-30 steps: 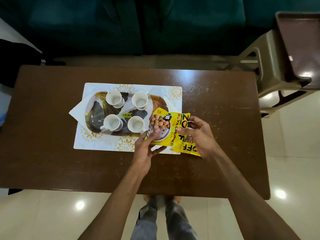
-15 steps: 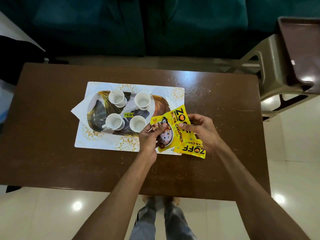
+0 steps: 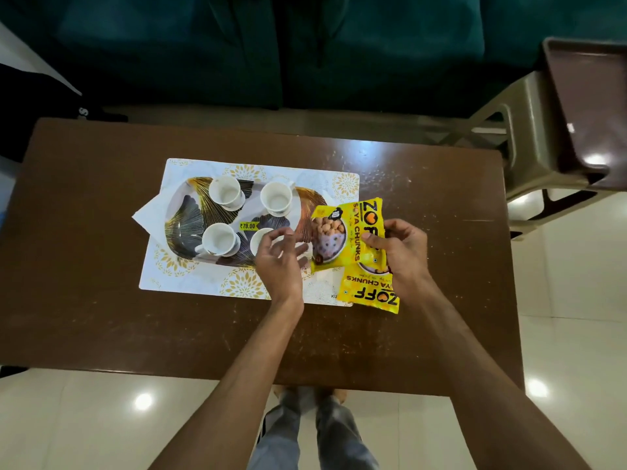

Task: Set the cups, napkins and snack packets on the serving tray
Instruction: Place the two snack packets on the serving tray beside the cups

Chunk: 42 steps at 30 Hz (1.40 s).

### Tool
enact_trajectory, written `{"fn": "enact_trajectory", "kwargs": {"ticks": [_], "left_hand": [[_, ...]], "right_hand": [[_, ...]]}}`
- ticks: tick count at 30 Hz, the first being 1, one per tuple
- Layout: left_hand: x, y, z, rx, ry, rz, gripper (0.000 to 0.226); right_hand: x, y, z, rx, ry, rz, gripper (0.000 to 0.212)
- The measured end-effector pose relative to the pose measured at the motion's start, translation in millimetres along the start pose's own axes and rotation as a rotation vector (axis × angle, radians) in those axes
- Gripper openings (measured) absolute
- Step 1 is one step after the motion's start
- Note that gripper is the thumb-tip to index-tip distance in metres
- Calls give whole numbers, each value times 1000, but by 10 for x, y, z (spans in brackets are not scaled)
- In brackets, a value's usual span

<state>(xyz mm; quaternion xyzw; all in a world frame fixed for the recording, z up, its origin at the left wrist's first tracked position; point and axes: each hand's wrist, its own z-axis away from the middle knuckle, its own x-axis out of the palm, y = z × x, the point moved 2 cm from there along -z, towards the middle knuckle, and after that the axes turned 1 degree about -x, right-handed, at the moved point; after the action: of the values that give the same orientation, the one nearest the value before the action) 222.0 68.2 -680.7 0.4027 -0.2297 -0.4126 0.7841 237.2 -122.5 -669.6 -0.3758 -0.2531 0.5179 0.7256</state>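
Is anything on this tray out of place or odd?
Yes. A yellow price sticker is stuck on the tray among the cups. One yellow packet lies off the tray on the placemat, under the right hand.

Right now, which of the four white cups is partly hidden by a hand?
The near-right cup: the left hand covers its right side. The other three cups show whole on the tray.

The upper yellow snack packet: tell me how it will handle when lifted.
Probably floppy: the upper yellow snack packet is a thin crinkled pouch, pinched by the right hand. Likely light, with loose chunks inside. Its glossy film may slip.
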Motion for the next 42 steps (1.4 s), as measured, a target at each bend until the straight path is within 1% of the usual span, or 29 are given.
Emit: {"fn": "enact_trajectory", "kwargs": {"ticks": [1,3,7,11,16,18,20,21,22,24,26,28,30,35,39,42], "left_hand": [[-38,23,-11,40,31,-14,6],[-89,37,-38,91,40,-49,6],[-119,37,-57,92,2,-78,7],[-135,13,-69,85,-26,-92,14],[-120,-52,-85,75,-29,-89,16],[-104,-106,-91,57,-33,-96,15],[-83,-177,-93,57,-78,-131,14],[-65,-207,-100,91,-112,-187,16],[-40,-221,-101,158,-150,-274,22],[43,-250,-119,322,-242,-457,39],[139,-295,-167,429,-324,-630,54],[216,-365,-268,431,-381,-800,66],[280,-416,-387,384,-422,-897,71],[433,-415,-611,356,-496,-1045,68],[435,-432,-690,341,-513,-1130,68],[417,-442,-670,336,-536,-1132,68]], "right_hand": [[22,20,-35,-3,42,-13,25],[85,82,-123,-2,104,6,26],[274,248,-262,-12,154,84,25],[431,329,-340,-33,123,172,24],[521,344,-467,-79,81,341,22],[537,317,-500,-82,64,390,26],[543,284,-509,-98,48,423,36],[538,271,-511,-111,45,447,42],[529,256,-506,-126,42,474,47],[502,241,-504,-159,30,516,53],[471,248,-505,-197,25,564,56],[450,257,-498,-230,22,610,58],[434,277,-502,-262,8,644,63],[455,308,-503,-319,-37,689,77],[472,324,-509,-332,-35,697,80],[478,336,-530,-322,-29,672,80]]}}
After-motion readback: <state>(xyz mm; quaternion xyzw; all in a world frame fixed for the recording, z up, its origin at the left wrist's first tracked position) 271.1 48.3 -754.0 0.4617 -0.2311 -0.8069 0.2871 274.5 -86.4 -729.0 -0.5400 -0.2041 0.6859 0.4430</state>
